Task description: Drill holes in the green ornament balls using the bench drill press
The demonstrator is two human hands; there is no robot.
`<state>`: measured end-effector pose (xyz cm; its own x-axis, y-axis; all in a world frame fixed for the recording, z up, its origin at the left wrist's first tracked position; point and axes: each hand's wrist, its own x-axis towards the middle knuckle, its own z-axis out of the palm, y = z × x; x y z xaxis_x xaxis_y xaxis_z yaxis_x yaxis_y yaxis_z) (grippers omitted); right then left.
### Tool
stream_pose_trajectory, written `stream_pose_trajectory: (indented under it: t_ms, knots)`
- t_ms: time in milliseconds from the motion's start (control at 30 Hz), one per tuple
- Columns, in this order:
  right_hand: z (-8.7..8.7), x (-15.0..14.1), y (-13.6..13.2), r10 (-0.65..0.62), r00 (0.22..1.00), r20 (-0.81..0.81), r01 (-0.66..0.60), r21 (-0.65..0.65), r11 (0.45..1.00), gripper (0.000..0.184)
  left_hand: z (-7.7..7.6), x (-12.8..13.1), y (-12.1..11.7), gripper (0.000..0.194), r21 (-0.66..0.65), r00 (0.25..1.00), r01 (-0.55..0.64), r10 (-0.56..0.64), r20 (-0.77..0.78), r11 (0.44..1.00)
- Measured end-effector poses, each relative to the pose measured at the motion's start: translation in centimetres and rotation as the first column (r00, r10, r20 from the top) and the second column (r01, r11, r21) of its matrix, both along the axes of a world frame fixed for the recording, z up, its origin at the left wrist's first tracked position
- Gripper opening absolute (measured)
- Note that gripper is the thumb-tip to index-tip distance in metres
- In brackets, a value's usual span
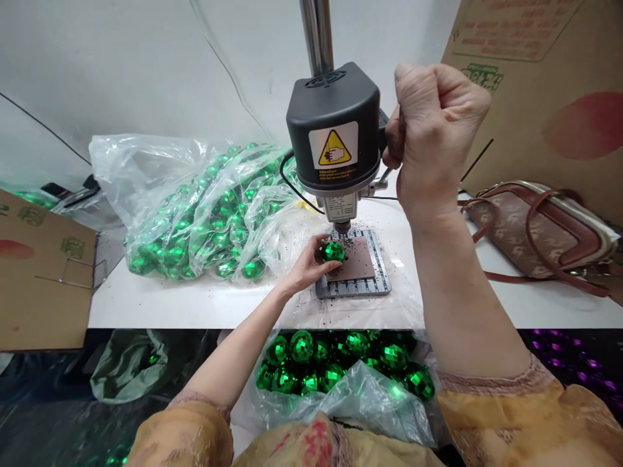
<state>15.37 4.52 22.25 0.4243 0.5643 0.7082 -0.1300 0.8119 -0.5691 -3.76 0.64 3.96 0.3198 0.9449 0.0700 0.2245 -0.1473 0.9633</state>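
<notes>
Between the thumb and fingers of my left hand (308, 264) is a shiny green mirror ball (333, 251). The hand keeps it over a brown board (357, 258) on the slotted metal base (382, 279) of a small drill press. Right above the ball is the drill chuck (342, 227); the bit's tip is hard to make out. My right hand (431, 123) is raised beside the black drill press head (333, 123), closed in a fist around its feed handle, which the fingers mostly hide. Dark shavings lie scattered around the base.
A clear plastic bag (150, 168) of green balls lies on the white table (146, 311) at left. More green balls (302, 347) fill a bag below the table's front edge. A brown handbag (540, 233) and a cardboard box (549, 97) stand at right, another box (43, 285) at left.
</notes>
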Motion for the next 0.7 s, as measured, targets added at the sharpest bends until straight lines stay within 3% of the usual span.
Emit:
stream_pose_trajectory:
  t_ms: [133, 400, 567, 700]
  knots:
    - [-0.1, 0.0, 0.1, 0.01, 1.0, -0.007, -0.01, 0.007, 1.0, 0.042, -0.3, 0.3, 0.5, 0.059, 0.031, 0.997, -0.034, 0.037, -0.074, 0.999]
    - [0.0, 0.1, -0.2, -0.026, 0.998, 0.064, 0.029, -0.052, 0.998, 0.046, -0.4, 2.1, 0.5, 0.063, 0.113, 0.977, -0.107, 0.126, -0.174, 0.988]
    - [-0.1, 0.2, -0.1, -0.055, 0.994, 0.089, 0.063, -0.087, 0.994, 0.055, -1.4, 3.1, 0.3, 0.058, 0.183, 0.97, -0.157, 0.187, -0.157, 0.97]
    - [-0.1, 0.3, -0.2, -0.031, 0.996, 0.079, 0.036, -0.056, 0.998, 0.049, -2.2, 3.3, 0.2, 0.062, 0.17, 0.969, -0.166, 0.192, -0.155, 0.971]
